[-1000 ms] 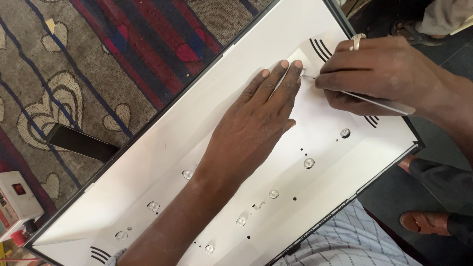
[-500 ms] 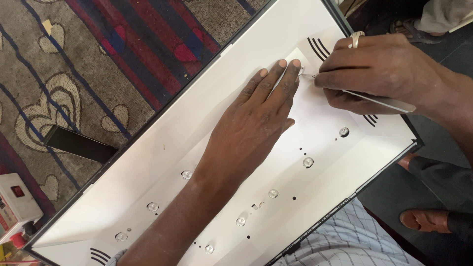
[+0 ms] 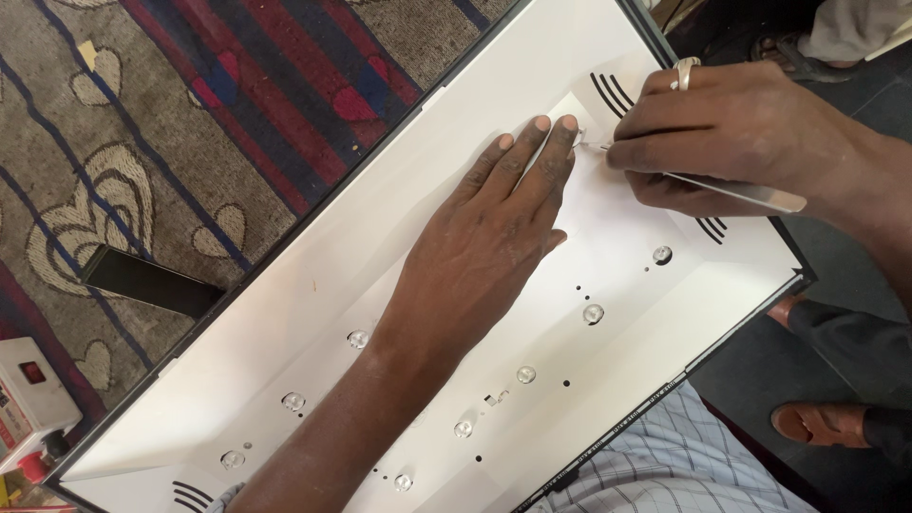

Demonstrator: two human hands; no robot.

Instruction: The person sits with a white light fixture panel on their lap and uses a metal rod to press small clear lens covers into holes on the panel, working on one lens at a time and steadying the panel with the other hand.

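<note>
A large white backlight panel with a thin black frame lies tilted across the view. Several small round clear lenses sit in rows on it. My left hand lies flat on the white sheet, fingers together, fingertips near the panel's far end. My right hand, wearing a ring, grips metal tweezers. The tweezers' tip touches a small piece on the sheet right beside my left fingertips.
A patterned carpet lies under the panel at the left. On it rests a dark phone. A white box with a red switch stands at the lower left. Feet in sandals are at the right, checked cloth below.
Almost nothing differs. My right hand and the tweezers have shifted very slightly at the same spot. My left hand stays flat on the panel.
</note>
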